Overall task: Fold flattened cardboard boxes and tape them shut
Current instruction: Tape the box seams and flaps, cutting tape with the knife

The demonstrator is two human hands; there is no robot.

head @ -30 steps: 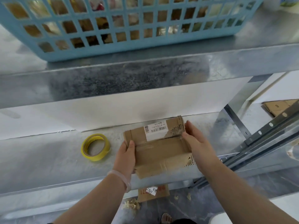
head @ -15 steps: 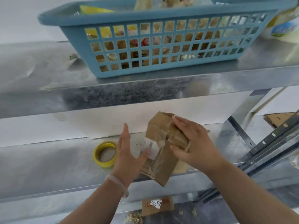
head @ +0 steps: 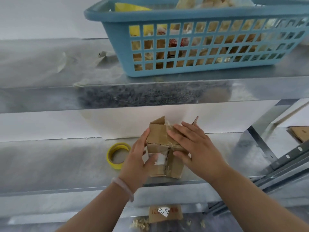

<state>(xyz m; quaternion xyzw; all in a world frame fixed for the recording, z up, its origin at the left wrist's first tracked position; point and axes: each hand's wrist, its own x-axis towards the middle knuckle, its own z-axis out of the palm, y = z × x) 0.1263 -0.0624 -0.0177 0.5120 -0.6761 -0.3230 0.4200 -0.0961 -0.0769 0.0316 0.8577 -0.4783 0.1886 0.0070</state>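
Brown corrugated card, scuffed and streaked with old clear tape: the cardboard box (head: 158,166) stands on the lower metal shelf (head: 58,161), close to its near edge, already opened out from flat into a small cube. The person keeps it there, I'd say, because the shelf gives a firm base to push down against.

The left hand (head: 136,159) grips the box's left side, its fingers (head: 145,137) lying together up that wall and the thumb reaching across the near face by the white label (head: 160,159). That looks like bracing, to stop the box sliding or going back out of square. The right hand (head: 195,148) lies flat on top, fingers (head: 177,131) straight and slightly apart, pressing the top flaps down while the thumb rests on the near face. Two flap corners (head: 158,121) stick up at the far side, so the top is not closed yet; the folding seems to be in its later part, with no fresh tape on.

The yellow tape roll (head: 117,155) lies flat just to the left of the left hand, not touching it. That hand could reach it while the right holds the flaps shut. If the pressure comes off too early, those stiff flaps will probably spring up again.

On the upper shelf (head: 50,67), far and to the right, sits a blue plastic basket (head: 117,41) with packets in it. Another flat piece of cardboard (head: 299,133) lies well off to the right, and a marked scrap of card (head: 164,214) lies on the floor below.
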